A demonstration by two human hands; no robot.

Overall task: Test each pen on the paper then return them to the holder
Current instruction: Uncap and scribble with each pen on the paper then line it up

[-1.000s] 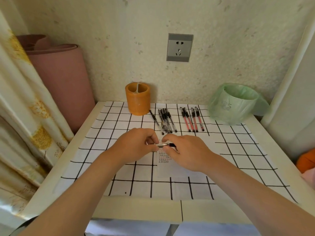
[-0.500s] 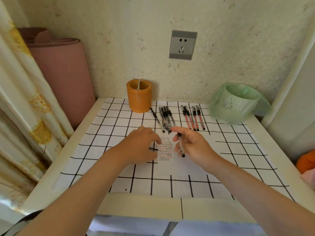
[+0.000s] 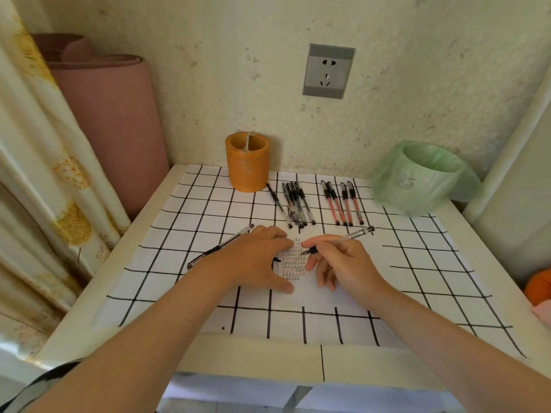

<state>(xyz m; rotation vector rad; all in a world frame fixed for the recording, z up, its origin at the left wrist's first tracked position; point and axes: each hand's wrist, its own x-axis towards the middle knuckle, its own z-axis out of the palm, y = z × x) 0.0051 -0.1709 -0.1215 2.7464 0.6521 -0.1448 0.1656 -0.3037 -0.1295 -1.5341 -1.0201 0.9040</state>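
Observation:
My right hand (image 3: 343, 263) grips a clear black-ink pen (image 3: 354, 234) in a writing hold, its tip touching the white paper (image 3: 307, 293) among rows of small black and red marks. My left hand (image 3: 253, 257) presses on the paper's left edge, with a small black pen cap (image 3: 277, 259) showing between thumb and forefinger. Another black pen (image 3: 220, 248) lies on the table just behind that hand. The orange holder (image 3: 247, 165) stands at the back with one thin item inside. Several black pens (image 3: 295, 204) and several red pens (image 3: 343, 204) lie in rows to its right.
A grid-patterned white cloth (image 3: 193, 222) covers the small table. A bin lined with a green bag (image 3: 417, 177) sits at the back right. A rolled pink mat (image 3: 113, 120) and a curtain (image 3: 44, 174) stand on the left, and a wall socket (image 3: 328, 71) is above.
My hands pulled apart from the pen they held together. The right hand turned the pen into a writing hold and lowered its tip to the paper. The left hand settled on the paper's edge.

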